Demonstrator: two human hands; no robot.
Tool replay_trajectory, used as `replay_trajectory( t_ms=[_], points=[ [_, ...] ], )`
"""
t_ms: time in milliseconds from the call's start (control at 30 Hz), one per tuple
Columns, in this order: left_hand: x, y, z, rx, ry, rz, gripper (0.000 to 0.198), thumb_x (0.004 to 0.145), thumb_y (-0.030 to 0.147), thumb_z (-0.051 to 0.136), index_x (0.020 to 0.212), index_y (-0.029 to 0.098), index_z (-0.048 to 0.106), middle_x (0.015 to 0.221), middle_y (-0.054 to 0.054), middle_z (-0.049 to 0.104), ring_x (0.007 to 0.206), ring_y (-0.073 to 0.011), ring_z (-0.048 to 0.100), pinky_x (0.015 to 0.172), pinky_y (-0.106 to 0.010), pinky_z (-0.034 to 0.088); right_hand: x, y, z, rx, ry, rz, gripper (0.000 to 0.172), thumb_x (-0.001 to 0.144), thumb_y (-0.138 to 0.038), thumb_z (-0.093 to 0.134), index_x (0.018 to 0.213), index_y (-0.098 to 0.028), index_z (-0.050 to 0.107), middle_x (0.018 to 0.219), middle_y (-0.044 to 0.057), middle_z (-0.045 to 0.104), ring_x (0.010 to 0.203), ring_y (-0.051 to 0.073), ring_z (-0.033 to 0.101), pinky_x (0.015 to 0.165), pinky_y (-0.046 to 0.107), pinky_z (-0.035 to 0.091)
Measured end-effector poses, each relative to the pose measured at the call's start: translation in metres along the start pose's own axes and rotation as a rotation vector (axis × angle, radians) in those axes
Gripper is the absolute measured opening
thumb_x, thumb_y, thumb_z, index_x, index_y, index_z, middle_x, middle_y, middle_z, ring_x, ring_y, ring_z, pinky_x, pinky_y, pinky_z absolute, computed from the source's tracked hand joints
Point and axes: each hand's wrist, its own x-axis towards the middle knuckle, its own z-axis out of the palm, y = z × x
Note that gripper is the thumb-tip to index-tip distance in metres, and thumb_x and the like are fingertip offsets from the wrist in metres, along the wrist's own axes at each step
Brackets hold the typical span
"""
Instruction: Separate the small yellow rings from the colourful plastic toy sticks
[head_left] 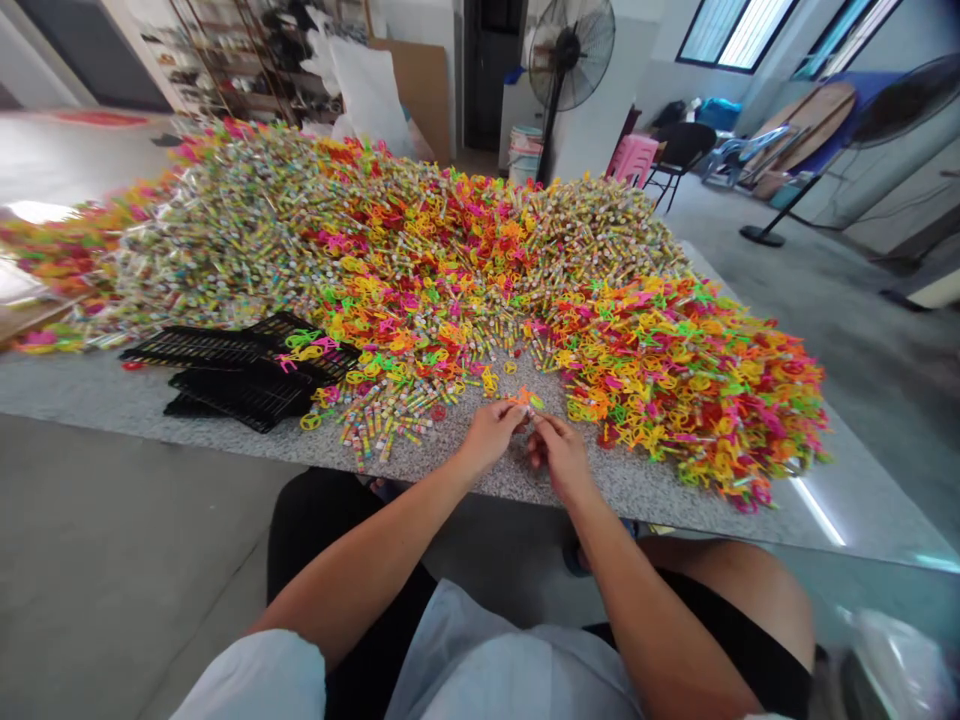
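My left hand (491,432) and my right hand (564,455) meet over the front of the stone-topped table (480,440), fingertips pinched close together. From the left fingertips an orange plastic piece (523,396) sticks out, with a bit of yellow-green beside it. Between the right thumb and fingers is something small and pale, mostly hidden. Several short tubes with yellow patterned labels (386,415) lie loose left of my hands. To the right rises a heap of bright plastic pieces joined to tubes (690,380).
A long mound of labelled tubes (225,230) covers the table's back and left. Black plastic grids (240,385) are stacked at the left front. Beyond the table stand a floor fan (568,50), pink stools (632,158) and a second fan (765,235) at the right.
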Motion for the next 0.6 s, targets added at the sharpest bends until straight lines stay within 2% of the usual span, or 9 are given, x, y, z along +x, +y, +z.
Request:
replay_trajectory(
  t_ms=[67, 133, 200, 233, 300, 367, 433, 533, 600],
  points=[
    [0.008, 0.01, -0.01, 0.101, -0.05, 0.038, 0.036, 0.093, 0.05, 0.059, 0.102, 0.018, 0.074, 0.093, -0.005, 0.073, 0.077, -0.0166, 0.065, 0.073, -0.028, 0.052, 0.01, -0.022, -0.012, -0.055, 0.072, -0.061, 0.038, 0.079, -0.054, 0.074, 0.086, -0.017, 0.071, 0.057, -0.003, 0.06, 0.038, 0.009, 0.05, 0.036, 0.021, 0.037],
    [0.018, 0.02, -0.028, 0.345, 0.038, 0.159, 0.036, 0.097, 0.045, 0.054, 0.114, 0.019, 0.071, 0.1, -0.007, 0.072, 0.083, -0.0186, 0.066, 0.078, -0.031, 0.053, 0.029, -0.056, -0.029, -0.069, 0.225, -0.209, 0.036, 0.077, -0.052, 0.076, 0.081, -0.017, 0.069, 0.059, -0.002, 0.062, 0.041, 0.009, 0.052, 0.038, 0.019, 0.04],
    [0.03, 0.027, -0.049, 0.685, 0.184, 0.304, 0.033, 0.099, 0.036, 0.051, 0.122, 0.02, 0.068, 0.109, -0.009, 0.07, 0.098, -0.0217, 0.065, 0.091, -0.035, 0.051, 0.053, -0.094, -0.048, 0.038, 0.393, -0.4, 0.035, 0.08, -0.052, 0.074, 0.093, -0.02, 0.068, 0.072, -0.002, 0.068, 0.045, 0.008, 0.056, 0.04, 0.018, 0.043],
    [0.037, 0.03, -0.059, 0.854, 0.216, 0.355, 0.033, 0.1, 0.032, 0.049, 0.124, 0.02, 0.067, 0.116, -0.011, 0.068, 0.107, -0.0233, 0.062, 0.099, -0.037, 0.049, 0.066, -0.11, -0.055, 0.124, 0.419, -0.457, 0.037, 0.082, -0.053, 0.071, 0.103, -0.023, 0.067, 0.084, -0.001, 0.071, 0.05, 0.008, 0.06, 0.042, 0.018, 0.045],
    [0.05, 0.033, -0.072, 1.143, 0.19, 0.387, 0.034, 0.1, 0.027, 0.047, 0.127, 0.023, 0.066, 0.127, -0.012, 0.063, 0.121, -0.0257, 0.055, 0.105, -0.039, 0.045, 0.087, -0.132, -0.061, 0.217, 0.393, -0.47, 0.039, 0.083, -0.053, 0.067, 0.111, -0.027, 0.063, 0.1, 0.0, 0.073, 0.06, 0.01, 0.068, 0.044, 0.018, 0.048],
    [0.062, 0.035, -0.076, 1.348, 0.11, 0.342, 0.036, 0.098, 0.028, 0.049, 0.13, 0.023, 0.064, 0.135, -0.013, 0.058, 0.127, -0.0285, 0.049, 0.104, -0.041, 0.046, 0.102, -0.131, -0.054, 0.175, 0.315, -0.383, 0.038, 0.082, -0.049, 0.067, 0.112, -0.027, 0.062, 0.106, 0.0, 0.073, 0.062, 0.012, 0.07, 0.043, 0.019, 0.048],
    [0.07, 0.036, -0.075, 1.469, 0.051, 0.262, 0.037, 0.097, 0.032, 0.052, 0.13, 0.022, 0.064, 0.139, -0.016, 0.053, 0.129, -0.0323, 0.046, 0.099, -0.044, 0.048, 0.111, -0.111, -0.036, -0.009, 0.223, -0.264, 0.036, 0.08, -0.043, 0.068, 0.111, -0.025, 0.064, 0.104, 0.002, 0.074, 0.057, 0.013, 0.068, 0.041, 0.021, 0.046],
    [0.073, 0.038, -0.07, 1.512, -0.002, 0.183, 0.035, 0.097, 0.035, 0.05, 0.122, 0.019, 0.068, 0.137, -0.02, 0.052, 0.129, -0.0372, 0.044, 0.096, -0.048, 0.049, 0.124, -0.07, 0.002, -0.515, 0.059, -0.188, 0.032, 0.087, -0.037, 0.058, 0.112, -0.02, 0.069, 0.096, 0.004, 0.075, 0.059, 0.015, 0.068, 0.047, 0.023, 0.048],
    [0.07, 0.039, -0.067, 1.486, -0.001, 0.188, 0.035, 0.099, 0.036, 0.048, 0.118, 0.016, 0.07, 0.129, -0.022, 0.055, 0.127, -0.0386, 0.045, 0.095, -0.049, 0.048, 0.137, -0.051, 0.028, -0.879, -0.035, -0.219, 0.031, 0.092, -0.034, 0.051, 0.107, -0.019, 0.074, 0.092, 0.005, 0.076, 0.073, 0.018, 0.072, 0.063, 0.027, 0.054]
  ],
)
